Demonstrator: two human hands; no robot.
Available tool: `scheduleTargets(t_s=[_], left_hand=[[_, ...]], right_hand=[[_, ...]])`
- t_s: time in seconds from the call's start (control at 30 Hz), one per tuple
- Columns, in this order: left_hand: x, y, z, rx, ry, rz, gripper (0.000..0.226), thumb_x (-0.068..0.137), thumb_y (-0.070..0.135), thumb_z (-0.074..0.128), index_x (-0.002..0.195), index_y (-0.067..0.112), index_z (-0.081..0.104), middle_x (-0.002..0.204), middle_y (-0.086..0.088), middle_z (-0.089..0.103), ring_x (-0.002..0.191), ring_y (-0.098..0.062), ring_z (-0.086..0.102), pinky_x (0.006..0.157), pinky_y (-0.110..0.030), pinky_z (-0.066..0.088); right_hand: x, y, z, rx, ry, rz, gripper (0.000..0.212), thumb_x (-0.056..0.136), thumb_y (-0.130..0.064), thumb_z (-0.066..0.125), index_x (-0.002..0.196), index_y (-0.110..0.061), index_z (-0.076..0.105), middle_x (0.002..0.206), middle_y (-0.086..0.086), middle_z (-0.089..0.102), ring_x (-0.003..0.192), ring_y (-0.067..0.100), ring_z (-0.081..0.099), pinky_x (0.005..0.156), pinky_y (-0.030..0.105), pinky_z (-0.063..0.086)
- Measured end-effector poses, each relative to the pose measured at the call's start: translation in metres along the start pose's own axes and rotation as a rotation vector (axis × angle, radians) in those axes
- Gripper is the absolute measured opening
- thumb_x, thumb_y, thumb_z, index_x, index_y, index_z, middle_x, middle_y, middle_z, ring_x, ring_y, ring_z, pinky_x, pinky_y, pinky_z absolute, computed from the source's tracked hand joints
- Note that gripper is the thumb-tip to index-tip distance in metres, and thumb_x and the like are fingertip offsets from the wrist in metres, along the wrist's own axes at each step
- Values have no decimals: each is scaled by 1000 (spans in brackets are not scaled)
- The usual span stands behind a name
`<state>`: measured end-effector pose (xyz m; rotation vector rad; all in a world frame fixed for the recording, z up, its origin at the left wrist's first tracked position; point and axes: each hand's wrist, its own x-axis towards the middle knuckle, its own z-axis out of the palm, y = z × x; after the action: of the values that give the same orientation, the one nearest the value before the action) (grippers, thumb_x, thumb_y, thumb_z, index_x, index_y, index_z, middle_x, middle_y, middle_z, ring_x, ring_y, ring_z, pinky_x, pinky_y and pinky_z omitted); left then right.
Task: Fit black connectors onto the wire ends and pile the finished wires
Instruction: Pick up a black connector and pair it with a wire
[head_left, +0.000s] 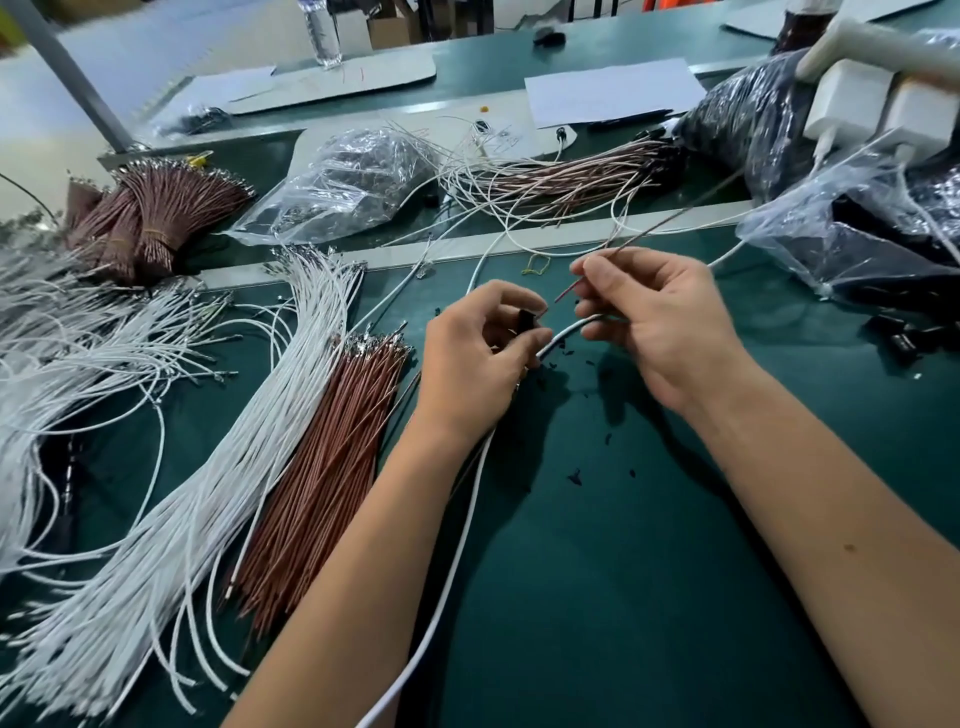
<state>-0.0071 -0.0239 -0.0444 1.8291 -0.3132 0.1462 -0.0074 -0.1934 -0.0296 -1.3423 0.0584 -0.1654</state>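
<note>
My left hand (478, 353) pinches a small black connector (527, 325) between thumb and fingers at the middle of the green mat. A white wire (467, 519) runs from under that hand down toward me. My right hand (654, 317) holds a thin brown wire (566, 292) between thumb and forefinger, its tip pointing at the connector a short gap away. A white wire end (569, 332) lies across my right fingers toward the connector. A pile of finished brown and white wires (566, 179) with black ends lies at the back.
Loose white wires (218, 467) and brown wires (332, 467) lie in bundles to the left. A banded brown bundle (156, 218) sits far left. Plastic bags (353, 182) (857, 239) stand behind and right. Spare black connectors (904, 338) lie at the right; black scraps (576, 475) dot the mat.
</note>
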Motion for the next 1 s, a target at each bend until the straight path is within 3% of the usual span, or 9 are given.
scheduleTargets(t_s=[0.1,0.27,0.5,0.67,1.0], left_hand=[[-1,1,-3,-40,37,-71,39,77,0,85,107,12,63,81,-4,77,71,-19,75,69,-32,62],[-1,1,-1,-5,86,-49,33,71,-2,88,90,5,62,80,-3,77,75,-12,75,71,-24,59],[-1,-1,-2,45,107,-3,31,69,4,92,85,8,66,79,-1,77,75,-12,74,73,-28,61],[-1,-2,-2,83,110,16,30,68,10,93,85,8,67,78,-4,75,74,-17,74,72,-35,61],[-1,-1,-3,40,147,29,26,69,6,92,83,6,70,76,-4,75,71,-19,73,71,-36,62]], right_hand=[[2,-4,-7,39,54,-60,12,98,-10,66,97,0,72,76,5,72,65,14,67,54,20,54],[-3,-2,-2,-89,-6,-171,9,98,-7,68,93,-3,74,75,6,73,64,17,69,55,22,56],[-3,4,0,-206,5,-267,8,97,-9,70,92,-6,75,73,7,73,64,20,70,54,26,58],[-3,7,2,-219,-4,-295,8,97,-9,70,92,-4,74,74,8,73,64,21,71,55,27,59],[-3,5,0,-152,-12,-219,11,99,-7,67,91,-3,74,72,5,73,63,18,69,56,24,58]])
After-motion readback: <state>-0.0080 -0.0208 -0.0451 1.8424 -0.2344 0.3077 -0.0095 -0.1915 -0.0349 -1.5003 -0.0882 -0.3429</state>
